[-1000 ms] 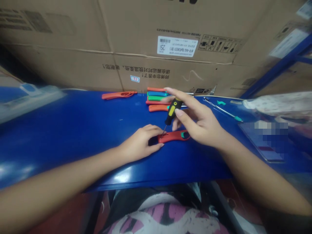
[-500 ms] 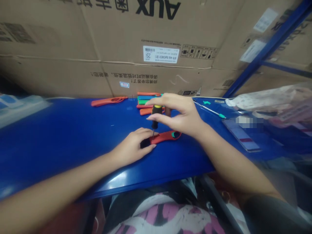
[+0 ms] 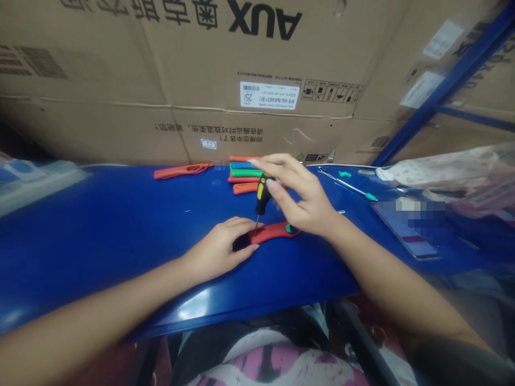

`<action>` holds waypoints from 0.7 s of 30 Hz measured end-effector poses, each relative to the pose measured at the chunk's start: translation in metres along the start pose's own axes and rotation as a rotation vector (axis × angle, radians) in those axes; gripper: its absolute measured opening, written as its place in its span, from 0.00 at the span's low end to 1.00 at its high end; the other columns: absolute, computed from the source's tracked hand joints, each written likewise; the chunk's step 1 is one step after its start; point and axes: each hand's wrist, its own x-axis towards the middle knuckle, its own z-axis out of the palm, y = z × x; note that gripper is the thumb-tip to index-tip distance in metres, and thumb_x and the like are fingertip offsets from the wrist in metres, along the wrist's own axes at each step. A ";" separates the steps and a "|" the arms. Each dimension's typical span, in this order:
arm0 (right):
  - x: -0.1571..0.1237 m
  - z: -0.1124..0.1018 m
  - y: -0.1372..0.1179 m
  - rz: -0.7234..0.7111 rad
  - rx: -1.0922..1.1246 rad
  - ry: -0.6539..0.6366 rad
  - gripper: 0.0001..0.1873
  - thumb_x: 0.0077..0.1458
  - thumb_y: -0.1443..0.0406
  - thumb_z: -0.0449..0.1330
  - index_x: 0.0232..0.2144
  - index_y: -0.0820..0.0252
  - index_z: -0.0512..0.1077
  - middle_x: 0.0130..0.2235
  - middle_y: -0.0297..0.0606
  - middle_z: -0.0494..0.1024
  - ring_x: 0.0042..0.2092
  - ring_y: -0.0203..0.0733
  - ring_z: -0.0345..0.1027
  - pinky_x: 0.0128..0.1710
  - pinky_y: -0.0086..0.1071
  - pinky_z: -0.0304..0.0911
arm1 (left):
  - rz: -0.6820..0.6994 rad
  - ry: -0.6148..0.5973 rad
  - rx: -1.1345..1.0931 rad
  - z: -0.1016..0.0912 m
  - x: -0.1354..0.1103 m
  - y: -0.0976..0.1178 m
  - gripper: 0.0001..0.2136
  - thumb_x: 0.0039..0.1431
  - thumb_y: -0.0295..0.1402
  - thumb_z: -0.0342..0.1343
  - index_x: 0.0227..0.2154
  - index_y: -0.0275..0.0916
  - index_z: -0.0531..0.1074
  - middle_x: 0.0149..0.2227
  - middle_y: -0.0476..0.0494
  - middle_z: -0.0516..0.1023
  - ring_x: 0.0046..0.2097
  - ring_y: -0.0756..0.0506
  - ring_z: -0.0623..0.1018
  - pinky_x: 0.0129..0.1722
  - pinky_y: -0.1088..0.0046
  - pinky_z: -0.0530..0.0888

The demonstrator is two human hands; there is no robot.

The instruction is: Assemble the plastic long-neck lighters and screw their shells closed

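Note:
An orange-red plastic handle [image 3: 273, 231] with a green and black part at its right end lies on the blue table [image 3: 120, 225]. My left hand [image 3: 223, 244] pinches its left end between thumb and fingers, pressing it to the tabletop. Above it, my right hand [image 3: 300, 195] grips a black and yellow screwdriver [image 3: 263, 194] by the grip. The screwdriver leans a little, its top to the right, and its thin shaft reaches down to the handle's left end. The exact contact at the tip is too small to make out.
Behind my hands lie several coloured handles [image 3: 246, 173] in a stack, with another orange handle [image 3: 183, 170] to their left. A phone [image 3: 404, 230], a thin metal rod [image 3: 350, 184] and plastic bags [image 3: 442, 166] are on the right. A large cardboard box [image 3: 201, 69] stands along the back.
My right hand has shifted its fingers around the screwdriver, and the screwdriver tilts more to the right. My left hand and the handle stay together in place. The whole view has shifted slightly.

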 end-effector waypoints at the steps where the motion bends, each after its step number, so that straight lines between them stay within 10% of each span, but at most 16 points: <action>1: 0.000 0.000 -0.002 0.021 0.058 -0.044 0.19 0.70 0.64 0.50 0.59 0.56 0.70 0.51 0.42 0.76 0.33 0.33 0.72 0.37 0.32 0.73 | 0.000 0.000 0.000 0.000 0.000 0.000 0.16 0.63 0.31 0.59 0.53 0.39 0.74 0.51 0.41 0.80 0.53 0.41 0.78 0.55 0.61 0.75; 7: -0.002 0.004 -0.009 -0.107 -0.081 0.051 0.16 0.59 0.58 0.66 0.47 0.58 0.77 0.39 0.39 0.78 0.36 0.38 0.72 0.36 0.32 0.72 | -0.002 0.007 -0.003 0.000 0.000 0.001 0.15 0.63 0.30 0.59 0.52 0.39 0.74 0.49 0.41 0.80 0.51 0.41 0.79 0.53 0.61 0.76; 13: -0.004 0.009 -0.015 -0.007 0.042 -0.076 0.20 0.69 0.65 0.49 0.60 0.58 0.67 0.50 0.44 0.78 0.42 0.39 0.74 0.44 0.37 0.73 | -0.007 -0.005 -0.004 0.000 0.000 0.001 0.14 0.63 0.30 0.59 0.51 0.38 0.74 0.48 0.40 0.80 0.50 0.41 0.79 0.53 0.61 0.75; 21: -0.004 0.007 -0.010 -0.044 -0.041 0.048 0.15 0.65 0.59 0.59 0.51 0.58 0.75 0.44 0.43 0.77 0.38 0.39 0.72 0.38 0.35 0.73 | 0.003 -0.011 0.005 -0.001 0.000 0.000 0.16 0.64 0.31 0.58 0.54 0.39 0.73 0.49 0.39 0.79 0.52 0.40 0.78 0.53 0.60 0.75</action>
